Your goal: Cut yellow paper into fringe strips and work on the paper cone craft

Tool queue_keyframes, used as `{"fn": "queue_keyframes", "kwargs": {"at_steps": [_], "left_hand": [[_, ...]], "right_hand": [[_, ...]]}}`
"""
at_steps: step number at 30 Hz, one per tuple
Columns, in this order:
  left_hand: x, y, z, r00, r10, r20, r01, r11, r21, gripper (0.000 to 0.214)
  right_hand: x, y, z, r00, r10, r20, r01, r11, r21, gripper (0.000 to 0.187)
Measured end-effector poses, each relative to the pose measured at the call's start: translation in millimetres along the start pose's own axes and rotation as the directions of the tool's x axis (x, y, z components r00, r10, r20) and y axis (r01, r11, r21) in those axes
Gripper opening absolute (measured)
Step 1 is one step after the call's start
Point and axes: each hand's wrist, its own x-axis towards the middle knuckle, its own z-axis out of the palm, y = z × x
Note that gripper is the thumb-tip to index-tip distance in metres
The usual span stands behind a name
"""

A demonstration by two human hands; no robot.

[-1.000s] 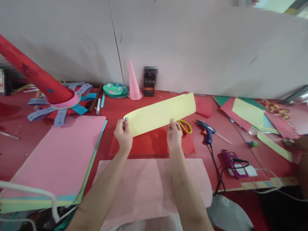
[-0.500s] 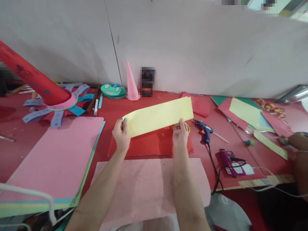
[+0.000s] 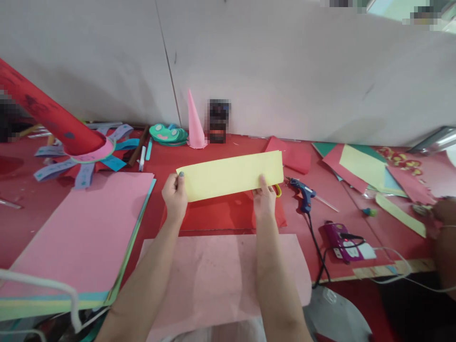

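"Where was the yellow paper strip [image 3: 228,178]?"

"Up in front of the person, over a red sheet [image 3: 221,214] that lay on the bench [image 3: 21,228]. Its right end sat a little higher than its left."

"And the left hand [image 3: 174,197]?"

"Closed on the strip's left end, thumb lying on the near face."

"The right hand [image 3: 264,197] as well?"

"Yes, it pinched the lower edge towards the right end, thumb in front. A yellow loop [image 3: 279,191] peeked out just beside it, mostly hidden, so I couldn't tell what it belonged to."

"What lay around them?"

"A blue glue gun [image 3: 305,194] to the right, with a purple box [image 3: 342,242] nearer the bench's front edge, plugs in it. Nearer the person, a pale pink sheet [image 3: 213,270] spread under the forearms."

"And on the left?"

"A stack of coloured paper [image 3: 89,237], pink on top. Beyond it a red tube [image 3: 53,109] leaned at a slant, and a pink cone [image 3: 195,123] stood upright near the wall [image 3: 285,71], next to some green cutouts [image 3: 167,137]."

"Anyone else?"

"Part of another person's arm [image 3: 447,247] showed at the right edge, blurred."
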Motion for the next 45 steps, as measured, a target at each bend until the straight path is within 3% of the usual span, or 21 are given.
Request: {"fn": "queue_keyframes", "kwargs": {"at_steps": [12, 21, 29, 33, 37, 39, 41, 42, 43, 45], "left_hand": [[-4, -3, 2.8, 0.999, 0.038, 0.008, -0.039, 0.998, 0.046, 0.035], [-6, -1, 2.7, 0.999, 0.032, 0.025, -0.034, 0.993, 0.110, 0.031], [0, -3, -0.7, 1.000, 0.005, -0.018, -0.004, 0.999, 0.050, 0.031], [2, -9, 1.1, 1.000, -0.004, 0.003, 0.004, 1.000, -0.031, 0.033], [2, -18, 7.1, 0.998, -0.058, -0.028, 0.051, 0.973, -0.225, 0.039], [3, -22, 8.9, 0.994, -0.094, -0.053, 0.075, 0.956, -0.284, 0.043], [3, -23, 9.3, 0.988, -0.156, 0.014, 0.150, 0.920, -0.361, 0.046], [3, -22, 9.3, 0.972, -0.201, 0.119, 0.233, 0.884, -0.406, 0.050], [3, -21, 9.3, 0.934, -0.245, 0.261, 0.340, 0.837, -0.429, 0.056], [1, -17, 9.6, 0.802, -0.295, 0.520, 0.528, 0.758, -0.384, 0.067]], "right_hand": [[-1, 0, 1, 0.989, -0.070, -0.131, 0.069, 0.998, -0.015, 0.038], [-3, 2, 0, 0.989, -0.058, -0.136, 0.060, 0.998, 0.011, 0.039], [-14, 11, 8, 0.991, 0.093, 0.094, -0.085, 0.993, -0.085, 0.027], [-16, 4, 9, 0.975, 0.117, 0.190, -0.120, 0.993, 0.007, 0.026], [-13, 0, 8, 0.977, 0.025, 0.211, -0.045, 0.995, 0.090, 0.024], [-13, 0, 7, 0.959, -0.050, 0.280, 0.037, 0.998, 0.052, 0.024], [-14, 1, 6, 0.913, -0.104, 0.394, 0.130, 0.991, -0.039, 0.015], [-15, 2, 6, 0.884, -0.124, 0.450, 0.185, 0.978, -0.093, 0.009], [-16, 3, 5, 0.857, -0.140, 0.496, 0.241, 0.960, -0.145, 0.005], [-19, 4, 5, 0.821, -0.158, 0.549, 0.334, 0.913, -0.236, 0.008]]}}
